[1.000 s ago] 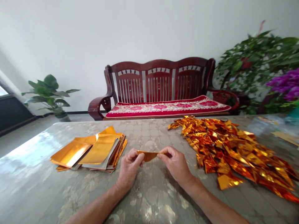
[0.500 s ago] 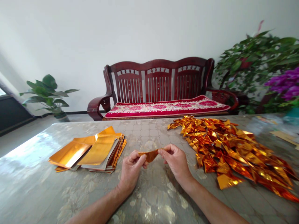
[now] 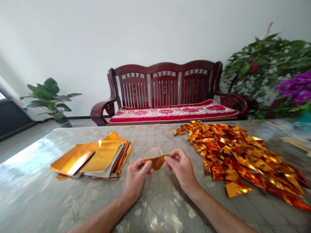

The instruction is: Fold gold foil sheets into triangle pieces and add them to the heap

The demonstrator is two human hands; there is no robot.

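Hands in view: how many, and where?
2: the left hand pinches one end of the folded gold paper, nearer the flat sheets; the right hand pinches the other end, nearer the foil heap. None looks hidden.

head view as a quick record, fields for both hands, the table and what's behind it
left hand: pinches left end of a small folded piece of shiny gold paper
right hand: pinches that piece's right end
surface: grey floral-patterned table
table left: loose stack of flat rectangular gold sheets
table right: heap of folded shiny orange-gold pieces
behind: dark red wooden bench with red-and-white floral seat cover
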